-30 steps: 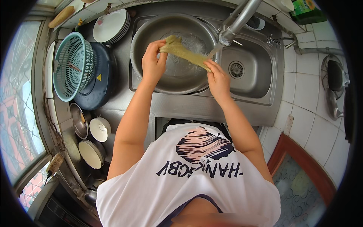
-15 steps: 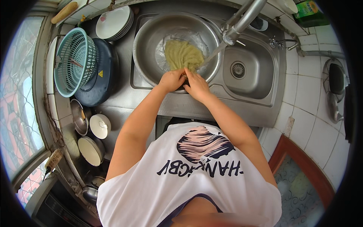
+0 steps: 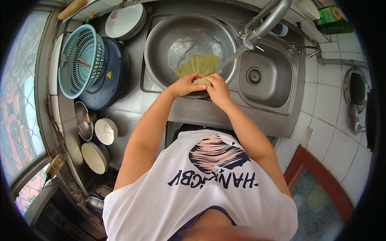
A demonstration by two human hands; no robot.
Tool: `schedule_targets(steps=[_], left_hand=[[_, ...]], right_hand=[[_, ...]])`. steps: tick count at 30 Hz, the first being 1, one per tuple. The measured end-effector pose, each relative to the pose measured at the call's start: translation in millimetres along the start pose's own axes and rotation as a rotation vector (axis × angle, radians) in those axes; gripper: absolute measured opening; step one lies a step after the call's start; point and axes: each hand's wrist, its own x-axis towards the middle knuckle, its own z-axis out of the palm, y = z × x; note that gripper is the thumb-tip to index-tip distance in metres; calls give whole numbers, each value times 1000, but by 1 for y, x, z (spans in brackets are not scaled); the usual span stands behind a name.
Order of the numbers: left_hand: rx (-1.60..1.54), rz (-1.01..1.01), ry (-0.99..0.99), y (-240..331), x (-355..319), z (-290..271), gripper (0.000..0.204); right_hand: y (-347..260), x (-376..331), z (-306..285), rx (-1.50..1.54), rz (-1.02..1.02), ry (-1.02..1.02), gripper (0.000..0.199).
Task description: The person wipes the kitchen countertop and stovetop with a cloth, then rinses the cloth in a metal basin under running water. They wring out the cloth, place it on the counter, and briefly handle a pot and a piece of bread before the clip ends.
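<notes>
A yellow-green cloth [image 3: 198, 65] lies partly in a large steel basin [image 3: 161, 44] that stands in the sink. My left hand [image 3: 188, 83] and my right hand [image 3: 218, 89] are pressed together at the basin's near rim, both gripping the near end of the cloth. The rest of the cloth spreads into the shallow water in the basin. A thin stream of water runs from the steel tap [image 3: 265, 22] down toward the cloth.
The sink's right bowl [image 3: 267, 78] with its drain is beside the basin. On the counter to the left stand a teal plastic basket [image 3: 80, 60] on a dark blue appliance, stacked white plates [image 3: 124, 20], and several pots and bowls [image 3: 105, 130]. A green box [image 3: 331, 18] sits top right.
A second ago I held the cloth stretched out above the basin. My hands then came together at the near rim, and the cloth now lies bunched in them with its far end in the water.
</notes>
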Motion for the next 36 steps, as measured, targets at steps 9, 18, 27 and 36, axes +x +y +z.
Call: schedule_targets(steps=[9, 18, 27, 36], left_hand=[[533, -37, 640, -21, 5, -18, 27], [-390, 327, 811, 78, -15, -54, 21], [674, 73, 816, 26, -15, -42, 21], [1064, -278, 121, -23, 18, 9, 39]], right_hand=[[-56, 0, -39, 470, -8, 120, 13], [-36, 11, -50, 79, 19, 197, 20], [17, 22, 4, -207, -8, 30, 26], [31, 38, 46, -549, 80, -274, 42]])
